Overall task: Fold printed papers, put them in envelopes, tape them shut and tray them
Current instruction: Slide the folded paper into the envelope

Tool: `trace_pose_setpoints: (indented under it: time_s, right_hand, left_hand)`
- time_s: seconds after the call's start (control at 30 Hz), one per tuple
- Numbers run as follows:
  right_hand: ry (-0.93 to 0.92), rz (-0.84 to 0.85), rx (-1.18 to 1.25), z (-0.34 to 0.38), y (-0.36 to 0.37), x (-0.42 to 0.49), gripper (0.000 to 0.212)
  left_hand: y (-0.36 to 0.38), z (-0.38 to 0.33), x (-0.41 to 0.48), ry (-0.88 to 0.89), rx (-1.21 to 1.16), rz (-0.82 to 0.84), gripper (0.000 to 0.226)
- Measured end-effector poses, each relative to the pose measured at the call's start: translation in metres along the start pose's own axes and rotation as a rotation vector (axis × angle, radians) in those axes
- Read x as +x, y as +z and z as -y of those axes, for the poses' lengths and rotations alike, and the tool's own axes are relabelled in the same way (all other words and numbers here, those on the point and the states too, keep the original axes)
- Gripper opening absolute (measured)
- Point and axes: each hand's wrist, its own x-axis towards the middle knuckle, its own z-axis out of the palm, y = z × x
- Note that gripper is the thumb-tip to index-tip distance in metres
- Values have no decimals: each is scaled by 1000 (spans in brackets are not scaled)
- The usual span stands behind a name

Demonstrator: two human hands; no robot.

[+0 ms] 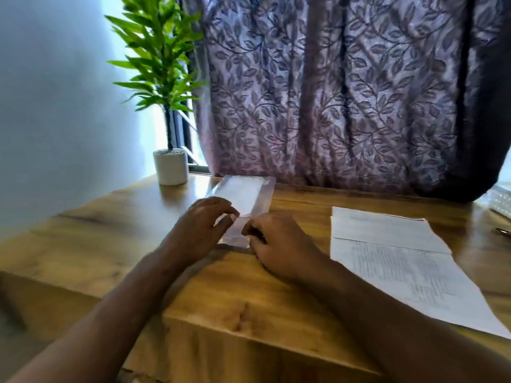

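A long white envelope point(247, 196) lies on the wooden table point(221, 286), running away from me toward the curtain. Its near end sits between my hands. My left hand point(199, 226) rests at the envelope's left edge with fingers curled over it. My right hand point(276, 241) holds the near right corner, fingers bent on the flap area. The picture is blurred, so the exact grip is unclear. A stack of printed papers point(401, 261) lies to the right of my right hand, one sheet folded on top.
A potted green plant in a white pot point(170, 166) stands at the back left of the table. A patterned purple curtain point(331, 92) hangs behind. At the far right edge sits a pale object point(502, 200) and something metallic point(503, 232).
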Motion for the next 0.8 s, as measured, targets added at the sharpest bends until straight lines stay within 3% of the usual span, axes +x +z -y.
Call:
trace_pose_setpoints:
  time_s: [0.1,0.2,0.43,0.5,0.6,0.8]
  right_hand:
    - [-48,55,-33,18,17,8,30]
    - [-66,115,-107,30,31,19,33]
    - [84,268,-226,49,59,46,33]
    - [143,305,-191,54,64,56,37]
    - [219,327,-164,56,70,75,38]
    - [298,314,-256,43,81,108,41]
  left_hand:
    - [-15,33,-15,-177,-4,-55,53]
    - [-18,53,-25,-308,94,46,68]
    - [-16,56,-20,-475,-78,89,104]
    - [-16,56,-22,-476,-132,87,106]
    - [-15,55,-23,-454,-149,95,89]
    - [-14,57,-22,-447,-130,72,93]
